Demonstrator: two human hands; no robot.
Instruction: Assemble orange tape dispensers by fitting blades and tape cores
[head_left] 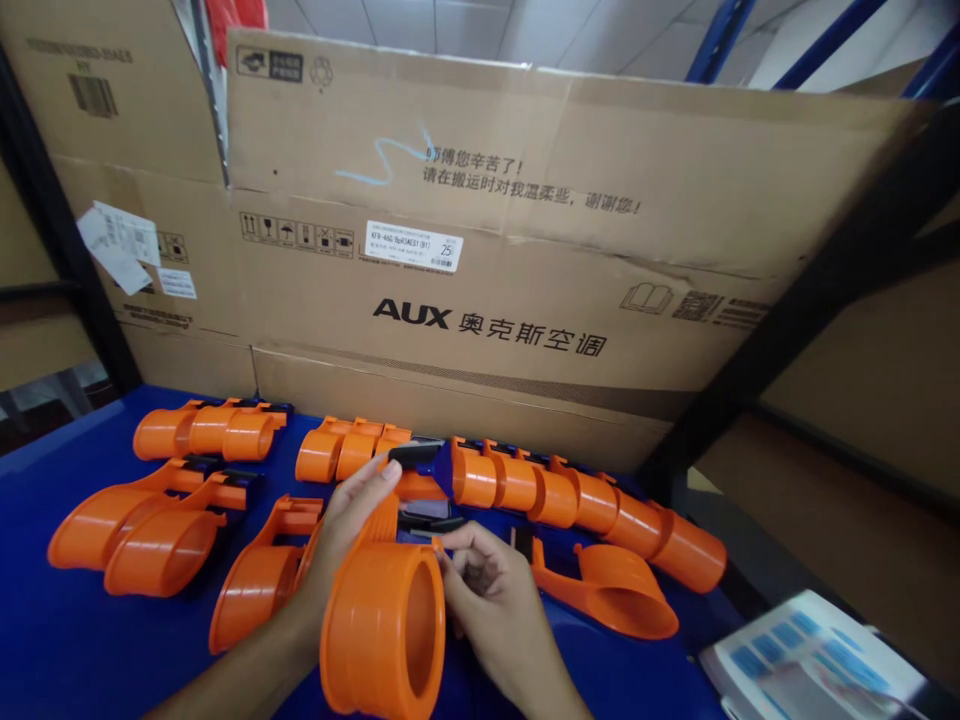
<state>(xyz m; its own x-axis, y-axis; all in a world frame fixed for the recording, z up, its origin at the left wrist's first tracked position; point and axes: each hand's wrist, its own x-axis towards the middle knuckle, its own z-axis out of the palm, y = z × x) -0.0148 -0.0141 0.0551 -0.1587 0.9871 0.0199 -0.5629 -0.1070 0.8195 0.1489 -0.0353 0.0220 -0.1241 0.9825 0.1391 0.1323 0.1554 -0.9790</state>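
An orange plastic ring part (367, 625) with a ribbed neck is held up in front of me, its round opening facing right. My left hand (349, 525) is closed around the neck from behind, the thumb near a black strip (416, 456) with a blue end. At the ring's upper right rim, my right hand (484, 585) has its thumb and forefinger pinched against a small tab, the other fingers curled. Part of the grip is hidden behind the neck. Just right of that hand lies a single orange ring part (622, 590) with a black end.
Similar orange ring parts stand in a row (555, 495) at the back right and in groups (210, 430) at the left, on a blue surface (67, 630). Behind rises a cardboard wall (487, 280). A white box (810, 655) lies at the lower right, near a black post (795, 320).
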